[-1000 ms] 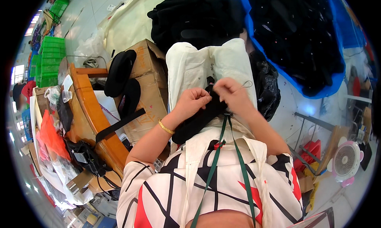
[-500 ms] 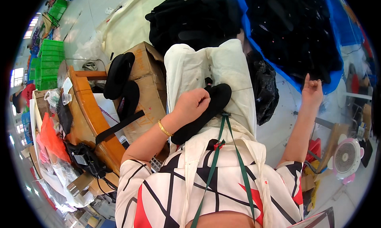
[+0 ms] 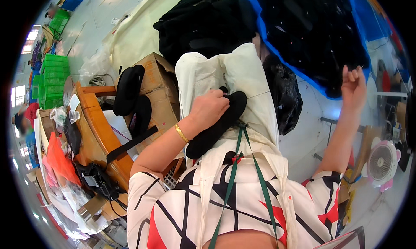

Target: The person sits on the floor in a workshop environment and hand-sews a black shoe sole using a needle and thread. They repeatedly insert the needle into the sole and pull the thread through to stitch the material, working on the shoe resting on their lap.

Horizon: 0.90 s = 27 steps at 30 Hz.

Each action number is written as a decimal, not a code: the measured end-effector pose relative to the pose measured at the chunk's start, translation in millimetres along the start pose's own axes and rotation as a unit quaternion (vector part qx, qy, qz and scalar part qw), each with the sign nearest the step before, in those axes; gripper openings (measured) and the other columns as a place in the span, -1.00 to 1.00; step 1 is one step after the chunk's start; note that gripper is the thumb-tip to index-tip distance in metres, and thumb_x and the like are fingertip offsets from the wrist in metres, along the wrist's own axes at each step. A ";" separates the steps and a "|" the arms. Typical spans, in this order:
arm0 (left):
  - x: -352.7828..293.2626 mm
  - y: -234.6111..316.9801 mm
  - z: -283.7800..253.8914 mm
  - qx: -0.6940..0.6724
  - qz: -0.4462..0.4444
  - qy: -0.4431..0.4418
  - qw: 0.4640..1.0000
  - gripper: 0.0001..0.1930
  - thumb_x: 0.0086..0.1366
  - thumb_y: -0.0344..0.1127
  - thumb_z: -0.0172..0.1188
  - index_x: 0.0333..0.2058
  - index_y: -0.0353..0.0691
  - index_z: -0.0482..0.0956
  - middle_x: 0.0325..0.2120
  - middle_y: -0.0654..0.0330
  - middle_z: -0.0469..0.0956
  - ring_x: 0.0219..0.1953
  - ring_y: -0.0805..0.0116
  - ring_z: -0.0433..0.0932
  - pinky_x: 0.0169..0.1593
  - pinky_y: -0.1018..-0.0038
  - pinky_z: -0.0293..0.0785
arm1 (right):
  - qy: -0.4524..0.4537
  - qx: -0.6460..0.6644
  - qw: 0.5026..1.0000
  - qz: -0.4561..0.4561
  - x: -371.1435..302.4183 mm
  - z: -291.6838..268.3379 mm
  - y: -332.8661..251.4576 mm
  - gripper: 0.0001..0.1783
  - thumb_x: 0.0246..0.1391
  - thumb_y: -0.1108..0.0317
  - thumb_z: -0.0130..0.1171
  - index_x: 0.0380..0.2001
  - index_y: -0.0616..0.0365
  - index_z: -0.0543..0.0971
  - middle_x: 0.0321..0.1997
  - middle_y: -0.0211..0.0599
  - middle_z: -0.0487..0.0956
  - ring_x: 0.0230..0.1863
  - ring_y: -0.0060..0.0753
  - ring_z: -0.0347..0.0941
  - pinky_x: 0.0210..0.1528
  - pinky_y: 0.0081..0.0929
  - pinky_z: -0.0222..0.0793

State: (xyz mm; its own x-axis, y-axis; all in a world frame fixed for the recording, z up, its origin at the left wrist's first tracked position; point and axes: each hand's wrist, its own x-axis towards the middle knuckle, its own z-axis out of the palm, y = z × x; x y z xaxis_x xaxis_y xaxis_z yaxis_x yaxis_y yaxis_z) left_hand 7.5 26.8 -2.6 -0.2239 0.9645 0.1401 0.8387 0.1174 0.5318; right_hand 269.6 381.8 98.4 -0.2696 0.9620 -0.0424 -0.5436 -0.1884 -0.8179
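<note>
"Black shoe (image 3: 216, 128) on a lap covered by a white apron (image 3: 253, 71): who has hold of it?"

"The person's left hand (image 3: 209, 109), its fingers (image 3: 222, 101) curled closed on the shoe's left side near the far end. The shoe lies aslant, far end pointing right."

"And the right hand (image 3: 354, 93)?"

"Held out to the right, well apart from the shoe, overlapping in view the rim of a blue bag (image 3: 260, 19) full of black pieces. Its fingers are partly bent; whether they pinch something small, one cannot tell. A thin dark line (image 3: 261, 93) crosses the apron beside the shoe."

"The surroundings?"

"A black heap (image 3: 203, 36) beyond the knees; at left, two black shoes (image 3: 128, 91) beside a cardboard box (image 3: 162, 106); at right, a white fan (image 3: 381, 162)."
</note>
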 end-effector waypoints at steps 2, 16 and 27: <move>4.3 5.2 1.3 0.007 0.036 0.026 0.999 -0.90 0.12 -0.35 0.26 -0.53 -0.15 0.55 -0.46 0.21 0.47 -0.28 0.20 0.52 -0.34 0.28 0.48 | -0.024 -0.023 0.998 -0.052 3.3 17.5 -15.1 -0.88 0.29 0.47 0.10 -0.35 0.27 0.45 -0.53 -0.39 0.37 -0.52 -0.55 0.26 0.25 -0.16 0.44; -15.4 -18.3 23.9 -0.242 -0.184 0.022 0.953 -0.93 0.23 -0.37 0.29 -0.38 -0.23 0.65 -0.45 0.23 0.51 -0.37 0.36 0.51 -0.29 0.48 0.43 | -0.342 -0.519 0.775 -0.115 -64.9 89.8 67.9 -0.89 0.32 0.33 0.11 -0.23 0.07 0.59 -0.22 -0.32 0.59 -0.17 -0.42 0.54 -0.01 -0.38 0.50; -30.5 -22.9 40.0 -0.495 -0.337 0.046 0.800 -0.85 0.31 -0.31 0.28 -0.28 -0.28 0.66 -0.45 0.37 0.60 -0.43 0.65 0.45 -0.32 0.66 0.36 | -0.565 -0.605 0.522 -0.204 -134.1 83.5 151.0 -0.91 0.03 0.31 0.23 -0.39 0.05 0.57 -0.41 -0.32 0.50 -0.28 -0.24 0.55 -0.37 -0.36 0.47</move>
State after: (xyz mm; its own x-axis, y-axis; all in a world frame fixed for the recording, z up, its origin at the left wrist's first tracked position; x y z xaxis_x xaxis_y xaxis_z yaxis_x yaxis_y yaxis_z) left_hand 15.0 4.1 -52.5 -0.5342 0.7334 -0.4205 -0.2814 0.3149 0.9065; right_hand 157.3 207.8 28.5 -0.9963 0.0138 0.0843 -0.0229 0.9079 -0.4186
